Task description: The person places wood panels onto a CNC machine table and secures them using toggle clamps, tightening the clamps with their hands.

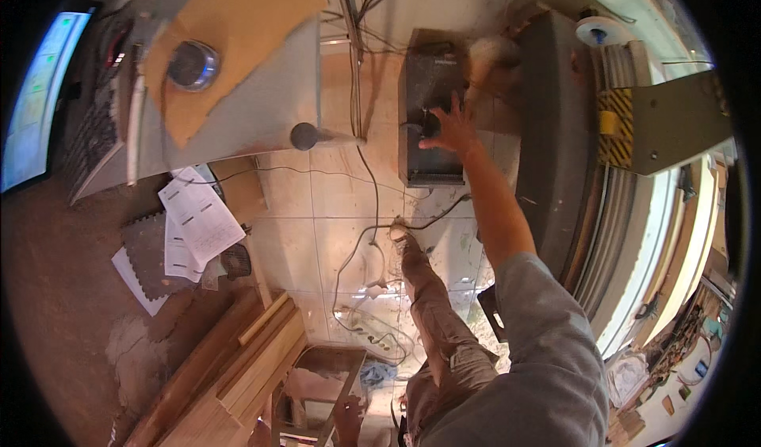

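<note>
My right arm, in a grey sleeve, reaches forward to a black box-shaped unit (432, 158) that looks like a computer tower. My right hand (456, 130) is over its top with fingers spread and holds nothing; whether the fingertips touch the surface is hard to tell. At the lower edge, what seems to be my left hand (347, 417) is dark and partly cut off beside a rectangular frame (354, 380). Its fingers are too unclear to read.
Cables (374, 181) cross the tiled floor near my foot (399, 231), with a power strip (372, 336) among them. Wooden boards (261, 360), papers (202, 217) and a desk (269, 98) with a monitor (43, 102) are left. A dark machine body (555, 146) and yellow-black striped guard (615, 126) stand right.
</note>
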A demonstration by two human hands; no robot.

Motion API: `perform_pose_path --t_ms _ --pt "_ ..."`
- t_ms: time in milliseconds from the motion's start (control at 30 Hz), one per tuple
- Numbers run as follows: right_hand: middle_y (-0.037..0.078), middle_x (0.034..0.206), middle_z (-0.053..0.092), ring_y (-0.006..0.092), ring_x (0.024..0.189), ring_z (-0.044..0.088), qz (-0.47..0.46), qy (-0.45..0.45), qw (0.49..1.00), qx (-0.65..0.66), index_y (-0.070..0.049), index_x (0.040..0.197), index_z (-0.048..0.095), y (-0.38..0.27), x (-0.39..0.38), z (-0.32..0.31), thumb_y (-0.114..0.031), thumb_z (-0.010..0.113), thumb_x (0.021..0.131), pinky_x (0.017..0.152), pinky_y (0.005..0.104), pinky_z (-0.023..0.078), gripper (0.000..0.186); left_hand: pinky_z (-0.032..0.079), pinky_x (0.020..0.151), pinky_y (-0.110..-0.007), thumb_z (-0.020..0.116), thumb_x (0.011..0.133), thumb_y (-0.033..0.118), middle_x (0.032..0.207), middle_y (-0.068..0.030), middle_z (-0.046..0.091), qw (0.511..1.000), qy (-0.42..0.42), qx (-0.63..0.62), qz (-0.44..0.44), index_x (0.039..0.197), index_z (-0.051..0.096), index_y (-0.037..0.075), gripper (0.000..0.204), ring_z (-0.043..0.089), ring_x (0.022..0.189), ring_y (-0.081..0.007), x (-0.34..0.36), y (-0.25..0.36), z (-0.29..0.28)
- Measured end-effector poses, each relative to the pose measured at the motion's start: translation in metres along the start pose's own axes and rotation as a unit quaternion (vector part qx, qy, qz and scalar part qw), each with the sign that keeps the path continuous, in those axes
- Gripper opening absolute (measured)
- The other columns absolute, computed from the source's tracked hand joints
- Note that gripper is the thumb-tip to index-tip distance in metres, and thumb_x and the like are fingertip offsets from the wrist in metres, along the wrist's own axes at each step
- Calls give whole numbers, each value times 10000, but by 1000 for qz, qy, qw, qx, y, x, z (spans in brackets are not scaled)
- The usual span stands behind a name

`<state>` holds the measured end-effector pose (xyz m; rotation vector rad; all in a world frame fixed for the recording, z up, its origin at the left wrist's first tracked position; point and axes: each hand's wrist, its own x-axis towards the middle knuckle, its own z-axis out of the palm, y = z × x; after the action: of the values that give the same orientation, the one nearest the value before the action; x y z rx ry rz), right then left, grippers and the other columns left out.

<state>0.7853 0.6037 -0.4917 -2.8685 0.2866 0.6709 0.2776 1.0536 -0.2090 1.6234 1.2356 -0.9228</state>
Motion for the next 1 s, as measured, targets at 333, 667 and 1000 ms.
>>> perform_pose_path --t_ms 333,667,1000 --pt "258 1379 418 474 1330 401 27 -15 999 11 -124 1299 629 4 17 55 -447 793 771 1054 579 448 640 574 728 -325 572 1008 193 1038 -135 735 997 -58 47 7 1122 574 -16 239 725 825 -209 16 -8 7" --pt "276 1388 457 489 1293 442 162 39 982 86 11 1161 697 -42 31 43 -457 603 886 965 664 458 550 568 729 -310 599 989 158 1031 -142 725 996 -26 84 -17 1132 614 -17 226 728 845 -212 32 -1 13" --pt "391 1187 585 510 1087 587 36 93 959 264 71 1024 709 -3 -58 58 -416 619 888 952 550 482 513 586 697 -320 627 967 144 973 -127 734 981 -6 94 172 1078 640 -15 194 722 793 -195 18 -3 3"
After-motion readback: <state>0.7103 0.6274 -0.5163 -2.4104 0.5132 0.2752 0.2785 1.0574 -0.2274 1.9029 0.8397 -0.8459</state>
